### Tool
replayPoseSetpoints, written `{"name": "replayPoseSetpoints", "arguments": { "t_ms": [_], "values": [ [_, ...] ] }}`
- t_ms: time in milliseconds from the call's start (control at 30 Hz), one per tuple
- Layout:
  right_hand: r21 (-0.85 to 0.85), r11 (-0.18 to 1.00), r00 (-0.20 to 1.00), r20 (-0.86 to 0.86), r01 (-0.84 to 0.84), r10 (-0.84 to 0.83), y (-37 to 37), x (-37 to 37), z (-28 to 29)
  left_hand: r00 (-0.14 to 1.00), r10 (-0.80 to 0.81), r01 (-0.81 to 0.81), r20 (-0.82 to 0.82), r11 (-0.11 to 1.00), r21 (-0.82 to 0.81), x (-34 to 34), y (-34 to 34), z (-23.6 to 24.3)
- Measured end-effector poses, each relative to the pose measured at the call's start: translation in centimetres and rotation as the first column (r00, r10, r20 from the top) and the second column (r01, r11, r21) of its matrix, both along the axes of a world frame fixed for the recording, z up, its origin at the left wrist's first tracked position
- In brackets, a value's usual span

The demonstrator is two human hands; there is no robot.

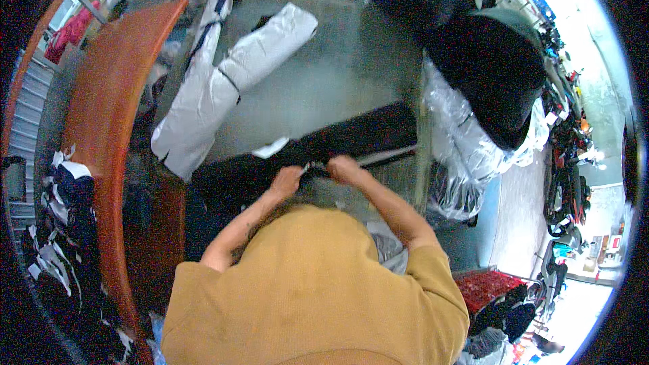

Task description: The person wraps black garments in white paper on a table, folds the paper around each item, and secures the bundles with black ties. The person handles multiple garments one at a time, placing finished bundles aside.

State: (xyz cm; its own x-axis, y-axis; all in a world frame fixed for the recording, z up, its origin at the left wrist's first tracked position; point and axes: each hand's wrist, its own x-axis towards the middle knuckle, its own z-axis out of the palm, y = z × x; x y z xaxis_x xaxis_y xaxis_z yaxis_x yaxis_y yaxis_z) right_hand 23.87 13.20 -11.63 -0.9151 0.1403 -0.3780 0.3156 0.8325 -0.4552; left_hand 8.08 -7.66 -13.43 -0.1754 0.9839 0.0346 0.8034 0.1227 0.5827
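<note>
A long black bundle (365, 130), seemingly rolled or folded fabric, lies aslant in front of me. At its near edge, my left hand (287, 181) and my right hand (346, 170) are close together, both with fingers closed. A short dark strip (315, 167) runs between them, gripped at each end; its kind is too small to make out. Past my right hand, a thin pale strip (389, 156) stretches along the bundle's near side. On top of the bundle rests a small white piece (272, 148), like paper, just beyond my left hand.
White-wrapped rolls (270, 39) with dark ties lie ahead to the left. An orange-brown panel (111, 115) stands at my left, beside dark fabric scraps (71, 196). Black fabric (497, 67) is heaped at right over clear plastic (466, 182). A red textured piece (490, 289) sits lower right.
</note>
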Motion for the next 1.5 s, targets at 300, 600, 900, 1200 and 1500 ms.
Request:
{"name": "replayPoseSetpoints", "arguments": {
  "t_ms": [300, 600, 900, 1200, 1500],
  "values": [
    [-0.049, 0.997, 0.971, -0.229, 0.058, -0.068, -0.3, 3.0, -4.1, 0.946, 0.214, -0.158, 0.242, 0.960, -0.233, 2.0, 0.5, -1.1],
    [-0.178, 0.973, 0.985, 0.061, -0.147, 0.160, -0.2, -1.6, 8.2, 0.989, 0.037, 0.001, 0.140, 0.966, -0.258, -1.6, 0.1, 5.9],
    [0.186, 0.982, 0.914, -0.390, -0.037, 0.108, -4.9, 6.6, -5.7, 0.977, -0.151, 0.198, 0.151, 0.906, -0.374, 2.3, -2.2, -3.1],
    [0.054, 0.995, 0.987, 0.135, 0.082, -0.088, -7.3, 6.6, -6.3, 0.991, -0.001, 0.016, 0.132, 0.994, -0.110, 3.7, -4.6, -10.3],
    [0.253, 0.966, 0.987, 0.158, -0.046, 0.005, -5.9, 7.2, -8.9, 0.852, 0.052, 0.144, 0.521, 0.934, -0.328, 1.0, -2.2, 0.0]
  ]
}}
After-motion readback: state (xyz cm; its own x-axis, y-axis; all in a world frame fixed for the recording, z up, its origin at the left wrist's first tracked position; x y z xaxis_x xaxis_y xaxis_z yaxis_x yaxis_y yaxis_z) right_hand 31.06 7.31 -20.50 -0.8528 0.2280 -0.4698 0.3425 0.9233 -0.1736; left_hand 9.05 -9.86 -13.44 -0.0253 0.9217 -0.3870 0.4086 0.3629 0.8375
